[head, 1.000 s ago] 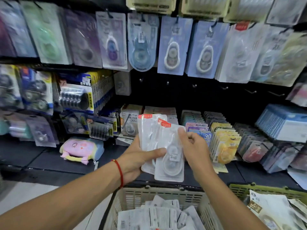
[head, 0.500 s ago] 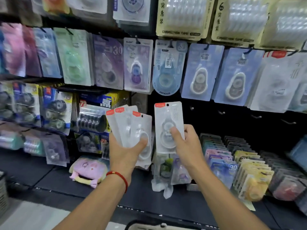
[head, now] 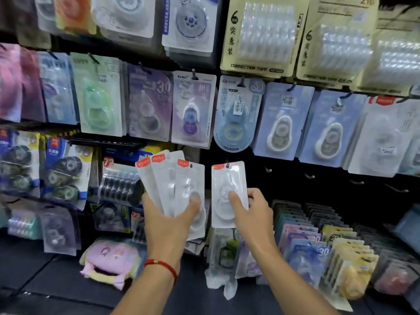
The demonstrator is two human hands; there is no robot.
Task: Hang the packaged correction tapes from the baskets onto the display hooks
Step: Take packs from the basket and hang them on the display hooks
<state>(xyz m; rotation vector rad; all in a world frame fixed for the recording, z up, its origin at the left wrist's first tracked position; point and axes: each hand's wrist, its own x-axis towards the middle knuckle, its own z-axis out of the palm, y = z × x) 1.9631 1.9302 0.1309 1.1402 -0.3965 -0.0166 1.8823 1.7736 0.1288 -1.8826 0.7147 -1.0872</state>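
The right hand [head: 252,214] pinches a single packaged correction tape [head: 228,189] upright, its hang hole at a bare hook [head: 228,165] on the black display panel [head: 295,185]; whether it is threaded is unclear. Left of that hook, the left hand [head: 168,221] grips a fan of packs [head: 172,178], lower ends hidden.

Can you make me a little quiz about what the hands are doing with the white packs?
1. True or false: the right hand holds one white pack by its lower part.
2. How many fanned packs can you count in the left hand?
A) one B) three C) six
3. Fill in: the string on the left wrist is ___.

Key: 1 true; 2 B, three orange-tagged tops show; 3 red.
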